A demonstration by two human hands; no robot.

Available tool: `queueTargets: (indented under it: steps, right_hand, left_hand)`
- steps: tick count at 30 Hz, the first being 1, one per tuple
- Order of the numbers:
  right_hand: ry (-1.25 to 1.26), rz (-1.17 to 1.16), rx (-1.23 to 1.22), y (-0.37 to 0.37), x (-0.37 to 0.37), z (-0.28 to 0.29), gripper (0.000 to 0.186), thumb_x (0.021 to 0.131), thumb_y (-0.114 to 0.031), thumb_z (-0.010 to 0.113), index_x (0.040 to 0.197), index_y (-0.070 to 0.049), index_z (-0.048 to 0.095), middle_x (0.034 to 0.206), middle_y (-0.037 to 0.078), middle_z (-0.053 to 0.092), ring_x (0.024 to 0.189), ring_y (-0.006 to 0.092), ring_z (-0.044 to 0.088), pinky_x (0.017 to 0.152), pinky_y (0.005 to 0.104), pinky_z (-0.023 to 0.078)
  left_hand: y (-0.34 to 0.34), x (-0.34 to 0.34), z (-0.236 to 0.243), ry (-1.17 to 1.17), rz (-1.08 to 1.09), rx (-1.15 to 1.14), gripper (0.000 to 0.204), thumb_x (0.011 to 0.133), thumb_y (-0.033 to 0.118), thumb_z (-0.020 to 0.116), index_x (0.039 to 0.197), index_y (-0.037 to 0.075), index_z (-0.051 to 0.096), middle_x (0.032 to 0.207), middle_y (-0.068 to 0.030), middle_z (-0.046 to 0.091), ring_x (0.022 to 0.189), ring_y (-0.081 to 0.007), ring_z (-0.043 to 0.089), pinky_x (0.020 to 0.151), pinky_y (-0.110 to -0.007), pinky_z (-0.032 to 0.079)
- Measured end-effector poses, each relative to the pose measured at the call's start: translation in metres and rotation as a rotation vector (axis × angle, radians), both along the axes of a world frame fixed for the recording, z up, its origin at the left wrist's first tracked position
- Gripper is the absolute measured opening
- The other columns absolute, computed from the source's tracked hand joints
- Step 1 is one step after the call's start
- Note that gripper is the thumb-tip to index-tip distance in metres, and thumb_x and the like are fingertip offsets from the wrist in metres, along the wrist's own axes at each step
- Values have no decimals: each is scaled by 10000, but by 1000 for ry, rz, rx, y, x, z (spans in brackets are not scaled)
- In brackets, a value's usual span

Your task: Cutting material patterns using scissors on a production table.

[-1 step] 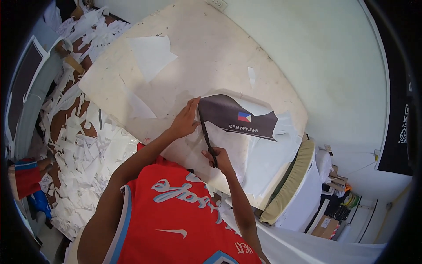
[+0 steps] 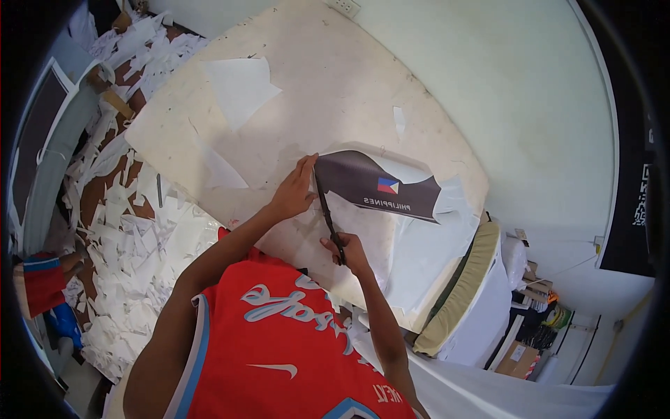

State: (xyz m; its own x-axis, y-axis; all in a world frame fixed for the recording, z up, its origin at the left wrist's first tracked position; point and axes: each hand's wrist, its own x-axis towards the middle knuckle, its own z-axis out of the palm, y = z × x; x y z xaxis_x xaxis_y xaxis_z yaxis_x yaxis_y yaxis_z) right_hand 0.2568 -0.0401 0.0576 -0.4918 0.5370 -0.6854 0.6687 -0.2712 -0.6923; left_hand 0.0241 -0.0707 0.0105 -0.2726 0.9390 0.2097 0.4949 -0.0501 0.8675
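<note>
A dark grey printed sheet with a small flag and lettering on it lies on the table in front of me. Its left tip is held by my left hand, whose fingertips reach over that edge; what is under them is hidden. Black-handled scissors are gripped in my right hand. Their long blades point away from me, along the sheet's left edge and close beside my left thumb. Pale backing paper shows along the far side of the sheet.
On the pale table lie a white offcut, a small scrap and a large white sheet at the right. Paper scraps heap up at the left. A cushioned green-edged piece borders the table's right side.
</note>
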Motion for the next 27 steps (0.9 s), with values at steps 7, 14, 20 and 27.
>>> queueTargets:
  steps: [7, 14, 20, 27]
  right_hand:
    - [2, -9, 43, 2, -6, -6, 417, 843, -406, 783, 702, -60, 595, 539, 5, 533, 451, 102, 511, 445, 255, 380]
    - [33, -48, 63, 8, -17, -9, 463, 794, -425, 825, 662, -45, 598, 522, 16, 527, 428, 109, 501, 428, 278, 378]
    - [-14, -8, 135, 4, -16, -9, 465, 796, -437, 815, 675, -38, 609, 515, 37, 545, 432, 129, 513, 444, 291, 388]
    - [-224, 193, 785, -67, 16, -1, 412, 792, -424, 760, 866, -36, 644, 875, 156, 687, 831, 371, 664, 715, 472, 502]
  left_hand:
    - [1, 3, -3, -8, 15, -33, 1030, 688, 14, 762, 1524, 32, 161, 1491, -250, 251, 1389, -447, 326, 1139, -439, 355]
    - [2, 1, -3, 51, 83, 28, 1074, 667, 41, 798, 1530, 38, 158, 1512, -250, 227, 1419, -443, 272, 1173, -443, 303]
    - [-7, -2, -4, 90, 83, 37, 1020, 673, 76, 802, 1509, 30, 221, 1502, -272, 263, 1411, -461, 274, 1186, -455, 267]
    - [-45, -35, 15, 592, 474, -113, 554, 719, -121, 557, 1240, 57, 615, 1338, -166, 528, 1349, -351, 425, 1145, -454, 329]
